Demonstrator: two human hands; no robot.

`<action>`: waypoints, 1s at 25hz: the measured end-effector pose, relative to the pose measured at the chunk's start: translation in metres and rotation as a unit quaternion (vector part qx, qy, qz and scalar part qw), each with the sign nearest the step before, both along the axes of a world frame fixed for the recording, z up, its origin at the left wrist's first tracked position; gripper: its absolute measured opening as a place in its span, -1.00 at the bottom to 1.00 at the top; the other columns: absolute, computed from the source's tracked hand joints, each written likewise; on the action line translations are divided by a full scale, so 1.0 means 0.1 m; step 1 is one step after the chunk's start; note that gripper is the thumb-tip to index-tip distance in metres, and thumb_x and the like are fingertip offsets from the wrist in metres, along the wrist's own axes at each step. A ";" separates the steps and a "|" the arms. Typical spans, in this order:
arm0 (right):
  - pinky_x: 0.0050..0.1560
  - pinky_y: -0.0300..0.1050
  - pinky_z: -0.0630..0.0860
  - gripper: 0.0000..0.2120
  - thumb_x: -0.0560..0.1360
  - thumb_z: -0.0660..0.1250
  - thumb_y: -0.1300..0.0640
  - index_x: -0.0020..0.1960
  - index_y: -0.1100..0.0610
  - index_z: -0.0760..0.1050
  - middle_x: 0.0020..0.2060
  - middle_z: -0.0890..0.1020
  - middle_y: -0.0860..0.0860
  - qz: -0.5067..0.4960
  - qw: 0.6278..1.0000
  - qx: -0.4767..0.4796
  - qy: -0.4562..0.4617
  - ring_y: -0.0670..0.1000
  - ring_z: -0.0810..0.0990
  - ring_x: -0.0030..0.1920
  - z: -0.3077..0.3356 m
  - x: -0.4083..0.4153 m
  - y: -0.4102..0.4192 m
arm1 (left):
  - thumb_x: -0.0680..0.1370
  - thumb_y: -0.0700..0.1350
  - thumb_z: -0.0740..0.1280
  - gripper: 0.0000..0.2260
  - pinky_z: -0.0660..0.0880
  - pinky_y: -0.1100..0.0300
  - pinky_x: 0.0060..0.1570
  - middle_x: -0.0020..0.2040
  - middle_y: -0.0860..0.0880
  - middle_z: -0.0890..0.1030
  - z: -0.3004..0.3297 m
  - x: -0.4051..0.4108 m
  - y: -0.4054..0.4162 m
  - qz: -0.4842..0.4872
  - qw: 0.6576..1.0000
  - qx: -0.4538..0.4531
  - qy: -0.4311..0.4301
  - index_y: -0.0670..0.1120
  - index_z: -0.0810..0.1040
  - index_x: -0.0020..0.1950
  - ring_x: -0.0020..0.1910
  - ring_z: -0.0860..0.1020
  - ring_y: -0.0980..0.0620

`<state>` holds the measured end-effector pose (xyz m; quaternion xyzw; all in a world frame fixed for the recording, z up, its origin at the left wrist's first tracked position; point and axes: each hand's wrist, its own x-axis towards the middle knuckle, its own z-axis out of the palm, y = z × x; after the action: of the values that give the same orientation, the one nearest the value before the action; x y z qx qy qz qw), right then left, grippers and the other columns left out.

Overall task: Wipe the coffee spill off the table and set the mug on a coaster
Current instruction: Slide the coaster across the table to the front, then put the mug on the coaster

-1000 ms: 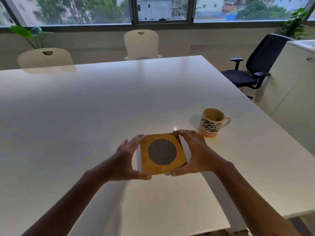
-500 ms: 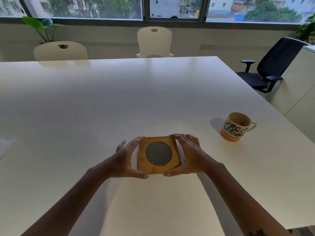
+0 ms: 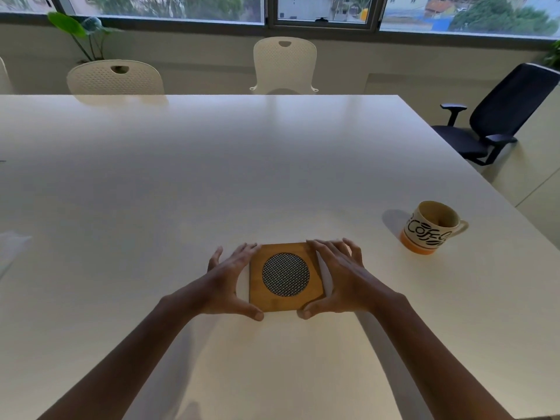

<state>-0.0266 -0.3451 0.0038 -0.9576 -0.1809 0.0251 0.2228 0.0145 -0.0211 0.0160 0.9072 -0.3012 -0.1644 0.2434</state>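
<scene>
The coaster is a square slab of honey-coloured wood with a round inset of black-and-white woven mesh at its centre. It lies flat on the white desk. The left hand pinches the coaster's left side, fingertips at the far corner and thumb at the near corner; the right hand mirrors that grip on the right side. The mug stands upright on the bare desk, well to the right of the coaster and a little farther away; it is cream with black "Coffee" lettering, an orange base and its handle turned right. Beyond the coaster, past the desk's far edge, stand two cream perforated chairs, a leafy plant and a run of windows. A dark office chair sits far right of it.
</scene>
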 end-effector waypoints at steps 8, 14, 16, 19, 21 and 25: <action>0.69 0.08 -0.25 0.35 0.27 0.27 -0.73 0.76 -0.02 -0.18 0.72 0.15 -0.03 0.012 1.000 -0.002 0.012 0.04 -0.01 0.72 0.14 0.03 -0.10 | 0.31 0.51 0.44 0.26 -0.49 -0.10 0.55 0.76 -0.02 -0.12 0.10 0.06 -0.18 -0.005 1.000 0.024 -0.012 0.03 -0.21 0.74 0.70 -0.30 -0.03; 0.50 0.15 0.29 -0.08 0.56 0.08 -0.54 0.70 0.05 0.21 0.62 0.42 0.04 -0.055 0.991 0.044 -0.115 0.08 0.32 0.60 0.77 0.16 -0.44 | 0.44 0.29 0.54 0.10 0.04 -0.06 0.58 0.67 0.08 0.31 0.47 0.25 -0.90 0.016 0.993 -0.094 -0.065 0.13 -0.12 0.74 0.66 0.29 -0.09; 0.44 0.16 0.35 -0.20 0.63 0.04 -0.47 0.65 0.05 0.32 0.56 0.50 0.02 -0.083 0.981 0.050 -0.167 0.07 0.40 0.56 0.95 0.20 -0.71 | 0.45 0.24 0.56 0.07 0.33 0.06 0.45 0.61 0.11 0.41 0.58 0.32 -1.24 0.005 0.990 -0.128 -0.053 0.19 -0.11 0.73 0.60 0.39 -0.05; 0.38 0.15 0.35 -0.28 0.68 -0.04 -0.41 0.58 0.03 0.44 0.50 0.57 0.02 -0.140 0.968 0.053 -0.204 0.07 0.45 0.51 1.10 0.23 -1.22 | 0.45 0.18 0.58 0.05 0.41 0.25 0.31 0.53 0.04 0.53 0.70 0.38 -1.81 0.000 0.985 -0.163 -0.054 0.12 -0.04 0.73 0.50 0.51 0.04; 0.39 0.14 0.31 -0.33 0.69 -0.04 -0.35 0.55 0.02 0.49 0.49 0.57 0.03 -0.186 0.962 0.062 -0.190 0.08 0.43 0.52 1.14 0.22 -1.60 | 0.44 0.13 0.61 0.05 0.46 0.19 0.37 0.56 -0.02 0.50 0.72 0.41 -2.21 -0.004 0.983 -0.180 -0.047 0.07 0.01 0.73 0.51 0.50 0.01; 0.43 0.34 0.40 -0.44 0.73 0.00 -0.20 0.46 0.07 0.58 0.44 0.61 0.07 -0.261 0.947 0.116 -0.148 0.14 0.45 0.49 1.04 0.15 -2.21 | 0.41 0.12 0.64 0.04 0.47 0.10 0.40 0.63 -0.08 0.39 0.63 0.39 -2.88 -0.017 0.981 -0.192 -0.019 0.01 0.09 0.72 0.56 0.44 -0.07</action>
<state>-0.0117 -0.5663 0.1079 -0.9318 0.0425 -0.1967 0.3021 0.0538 -0.3095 0.0786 0.8415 -0.3467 -0.0905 0.4044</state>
